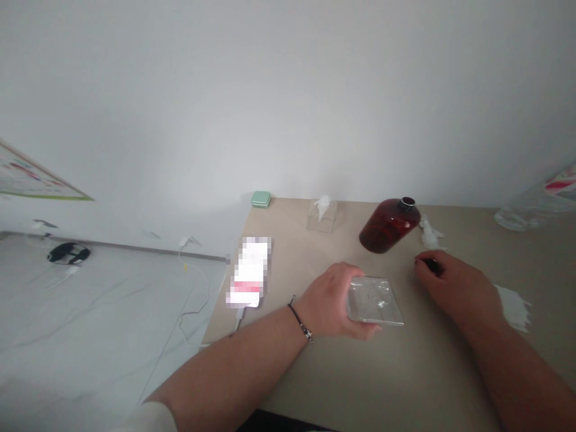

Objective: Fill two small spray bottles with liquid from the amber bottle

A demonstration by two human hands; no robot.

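Note:
My left hand [335,303] grips a clear plastic box [375,301] by its left side, thumb at the near edge and fingers at the far edge. To the right of the box, my right hand [459,288] is curled closed above the table. Something dark shows inside its curl, too unclear to name. Just beyond the hands stands a dark red-brown bottle [387,225] with an uncapped neck. A white crumpled-looking item [431,234] lies between that bottle and my right hand. White paper-like pieces [513,307] lie partly hidden behind my right wrist.
At the back stands another clear box [321,217] with a white nozzle-like piece at it. A green case [261,199] sits at the table's back left corner. A phone [249,273] with a cable lies by the left edge. A clear bottle [535,207] stands far right.

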